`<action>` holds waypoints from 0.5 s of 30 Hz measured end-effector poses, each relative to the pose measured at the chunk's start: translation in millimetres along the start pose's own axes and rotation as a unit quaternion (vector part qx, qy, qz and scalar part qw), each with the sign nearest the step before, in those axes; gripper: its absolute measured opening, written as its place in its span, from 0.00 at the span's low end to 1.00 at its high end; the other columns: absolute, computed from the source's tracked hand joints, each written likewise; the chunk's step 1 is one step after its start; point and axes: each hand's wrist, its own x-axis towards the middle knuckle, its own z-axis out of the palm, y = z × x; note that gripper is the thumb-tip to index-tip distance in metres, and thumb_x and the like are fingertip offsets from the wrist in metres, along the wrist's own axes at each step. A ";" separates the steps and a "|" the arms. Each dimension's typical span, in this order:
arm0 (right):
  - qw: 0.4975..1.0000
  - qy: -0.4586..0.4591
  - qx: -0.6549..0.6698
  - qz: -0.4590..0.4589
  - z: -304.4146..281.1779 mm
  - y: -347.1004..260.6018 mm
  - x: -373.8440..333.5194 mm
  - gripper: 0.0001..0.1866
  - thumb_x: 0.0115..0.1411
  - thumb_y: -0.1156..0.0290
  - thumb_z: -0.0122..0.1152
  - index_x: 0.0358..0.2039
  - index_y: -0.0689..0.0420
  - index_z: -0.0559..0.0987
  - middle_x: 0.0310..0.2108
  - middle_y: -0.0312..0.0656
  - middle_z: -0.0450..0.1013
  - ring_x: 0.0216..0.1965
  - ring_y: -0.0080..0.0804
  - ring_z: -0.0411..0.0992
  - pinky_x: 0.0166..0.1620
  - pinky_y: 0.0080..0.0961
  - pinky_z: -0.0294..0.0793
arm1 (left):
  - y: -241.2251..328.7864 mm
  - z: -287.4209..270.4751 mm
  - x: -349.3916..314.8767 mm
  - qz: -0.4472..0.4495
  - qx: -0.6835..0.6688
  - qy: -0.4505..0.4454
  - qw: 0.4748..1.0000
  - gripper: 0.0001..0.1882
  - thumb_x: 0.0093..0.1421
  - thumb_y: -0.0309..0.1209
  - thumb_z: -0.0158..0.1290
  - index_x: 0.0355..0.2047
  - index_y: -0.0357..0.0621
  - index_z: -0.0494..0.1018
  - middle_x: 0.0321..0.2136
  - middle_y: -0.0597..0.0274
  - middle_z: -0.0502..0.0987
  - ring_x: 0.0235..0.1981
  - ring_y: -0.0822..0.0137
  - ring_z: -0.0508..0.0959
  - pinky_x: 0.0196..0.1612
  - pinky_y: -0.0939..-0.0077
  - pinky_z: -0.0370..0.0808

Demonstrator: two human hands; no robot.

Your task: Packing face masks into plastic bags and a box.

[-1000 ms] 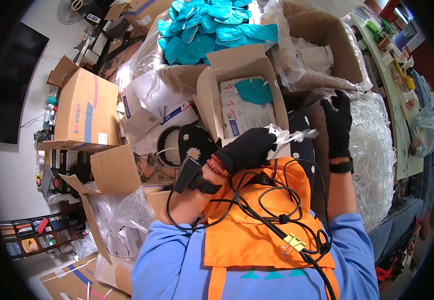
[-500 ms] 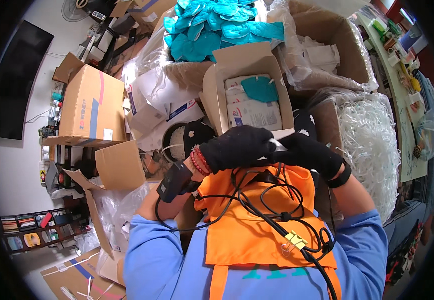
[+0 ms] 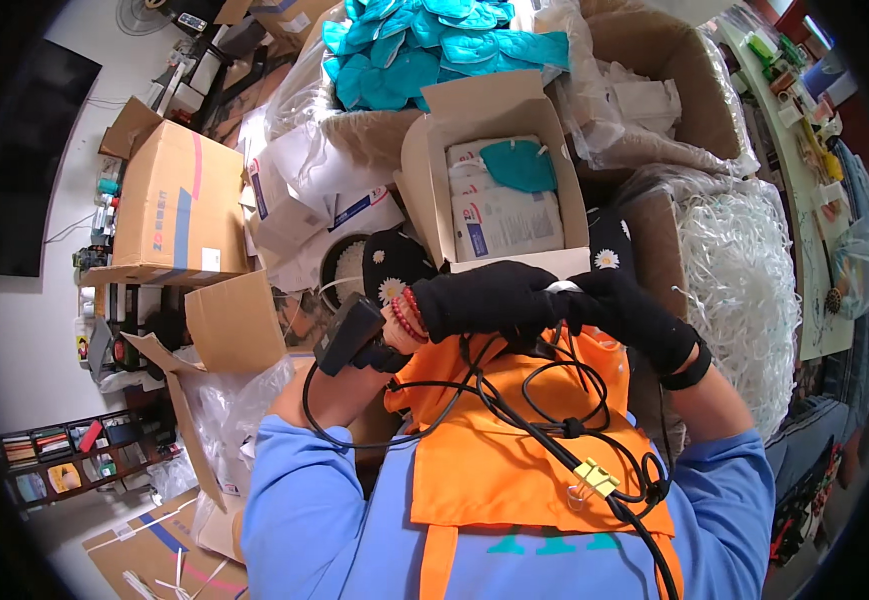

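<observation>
1. A brown cardboard box heaped with thin white strips stands just beside the right forearm. A sleeve or elbow swinging outward could snag the loose loops and drag some out.
2. An orange cloth apron lies below the hands. Anything slipping from the fingers could drop onto it and be lost among its folds.
3. An open carton with pale cardboard flaps stands just beyond the hands, holding flat white printed packets with a teal folded mask on top. A careless knock against the near wall could jolt it and shift the mask.
4. Long black cables loop over the apron, some rising close under the gloves. Fingers could catch a loop, tugging the hands off line.
5. The black-gloved left hand has its fingers curled together, the tips apparently pinching the white piece; how firmly cannot be told.
6. The black-gloved right hand meets it, fingers bent inward against the same piece. Its fingertips are hidden, so whether they pinch or merely touch cannot be told.
7. The small white curved piece sits between both gloves, in front of the carton. Uneven pulling could make it slip; its material is unclear.
</observation>
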 end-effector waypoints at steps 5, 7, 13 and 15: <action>0.998 -0.026 -0.050 0.022 -5.1 -12.5 -19.6 0.13 0.67 0.67 0.53 0.38 0.65 0.77 0.36 0.46 0.77 0.34 0.22 0.73 0.37 0.20 0.72 | -15.9 5.1 -5.5 0.042 -0.036 -0.010 0.998 0.20 0.67 0.43 0.45 0.43 0.36 0.72 0.30 0.59 0.77 0.29 0.71 0.75 0.36 0.74 0.75; 0.971 0.104 0.002 -0.217 16.1 -15.5 -14.2 0.12 0.66 0.67 0.53 0.37 0.65 0.76 0.45 0.50 0.74 0.38 0.25 0.73 0.38 0.21 0.73 | -11.2 13.6 -12.9 0.010 -0.178 -0.039 0.983 0.19 0.67 0.42 0.44 0.42 0.36 0.72 0.30 0.60 0.76 0.28 0.72 0.75 0.36 0.74 0.75; 0.980 -0.058 0.074 -0.174 29.1 -97.9 -39.3 0.12 0.62 0.67 0.57 0.41 0.61 0.78 0.46 0.45 0.73 0.40 0.28 0.73 0.43 0.27 0.73 | 6.7 30.0 -28.4 0.024 -0.276 -0.061 0.959 0.15 0.66 0.38 0.46 0.42 0.40 0.74 0.30 0.61 0.76 0.29 0.72 0.76 0.35 0.75 0.75; 0.947 -0.184 -0.047 -0.260 20.1 -113.2 -45.2 0.10 0.61 0.70 0.56 0.42 0.60 0.78 0.40 0.46 0.74 0.39 0.36 0.74 0.44 0.31 0.73 | 10.1 30.8 -34.5 0.031 -0.274 -0.070 0.959 0.14 0.65 0.37 0.46 0.41 0.40 0.74 0.30 0.60 0.76 0.30 0.71 0.76 0.36 0.75 0.75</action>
